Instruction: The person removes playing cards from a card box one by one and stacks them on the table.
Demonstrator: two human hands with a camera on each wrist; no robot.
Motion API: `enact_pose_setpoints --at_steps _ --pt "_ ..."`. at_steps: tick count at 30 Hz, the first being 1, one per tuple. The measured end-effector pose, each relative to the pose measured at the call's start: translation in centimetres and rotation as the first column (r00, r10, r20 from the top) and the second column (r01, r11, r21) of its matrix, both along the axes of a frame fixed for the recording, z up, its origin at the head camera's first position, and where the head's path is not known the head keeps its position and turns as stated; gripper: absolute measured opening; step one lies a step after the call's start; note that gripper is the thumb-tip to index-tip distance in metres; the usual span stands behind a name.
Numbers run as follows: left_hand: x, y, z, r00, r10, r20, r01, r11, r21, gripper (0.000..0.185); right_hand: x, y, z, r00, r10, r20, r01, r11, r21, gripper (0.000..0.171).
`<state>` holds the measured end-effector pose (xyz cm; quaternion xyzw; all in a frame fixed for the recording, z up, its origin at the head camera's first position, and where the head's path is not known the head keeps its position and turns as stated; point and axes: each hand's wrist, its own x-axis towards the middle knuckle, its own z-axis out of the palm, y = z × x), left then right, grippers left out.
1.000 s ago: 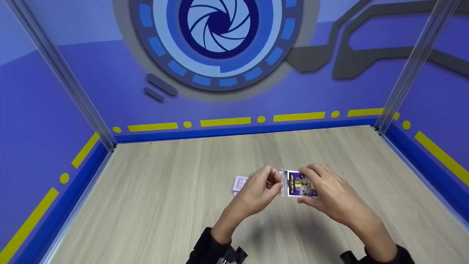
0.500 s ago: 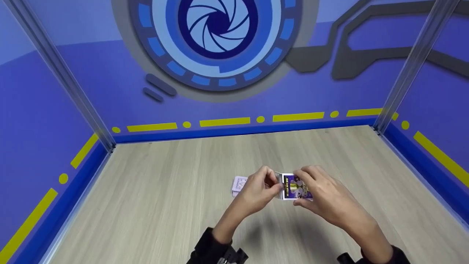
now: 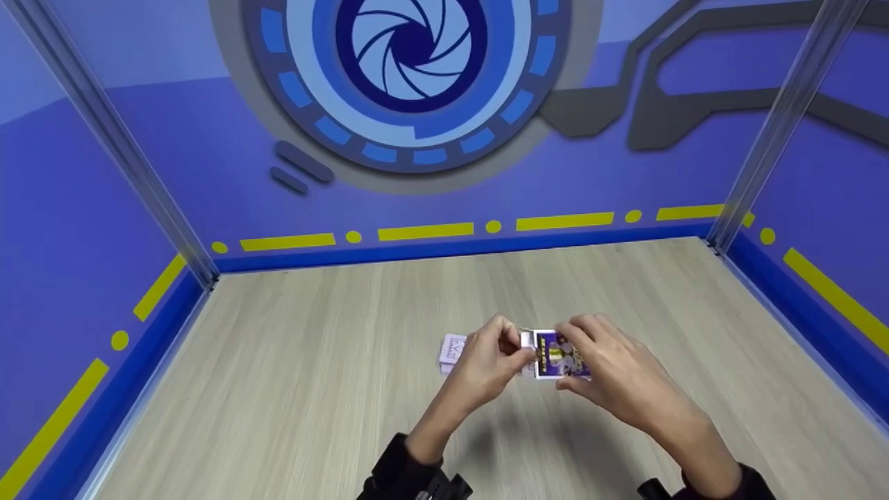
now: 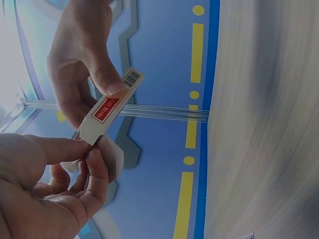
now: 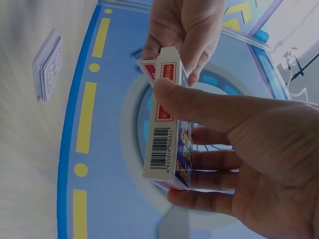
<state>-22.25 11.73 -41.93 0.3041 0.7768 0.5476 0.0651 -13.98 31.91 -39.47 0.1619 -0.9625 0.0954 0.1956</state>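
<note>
In the head view, a small card box [image 3: 555, 355] with a purple printed front and white edges is held up over the table. My right hand [image 3: 621, 371] grips it by its long sides, thumb on the barcoded narrow side [image 5: 160, 147] in the right wrist view. My left hand [image 3: 483, 364] is at the box's left end, where thumb and index finger pinch the end flap [image 4: 93, 141]. A white flap [image 5: 148, 69] stands out from that end. Left of the hands, a deck of playing cards [image 3: 453, 350] lies on the table, partly covered by the left hand.
The wood-grain table [image 3: 312, 389] is bounded by a blue printed back wall [image 3: 430, 201] and side walls. Metal posts [image 3: 771, 132] stand at the back corners. Black bands [image 3: 410, 469] are worn on both wrists.
My right hand has brought the card box slightly left and nearer, up to the left fingers. A white flap now shows at the box's left end. The deck stays put.
</note>
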Motion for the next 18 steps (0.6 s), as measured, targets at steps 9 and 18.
enact_pose_setpoints --at_steps 9,18 --pt "0.2 -0.3 0.8 0.999 0.003 -0.043 -0.002 0.999 0.033 0.022 -0.4 0.2 -0.3 1.0 0.0 0.011 0.0 1.0 -0.001 0.069" --pt "0.1 -1.2 1.6 0.984 0.0 -0.18 -0.007 0.999 -0.036 0.027 -0.5 0.5 -0.3 1.0 -0.004 0.001 0.004 1.0 -0.023 0.067"
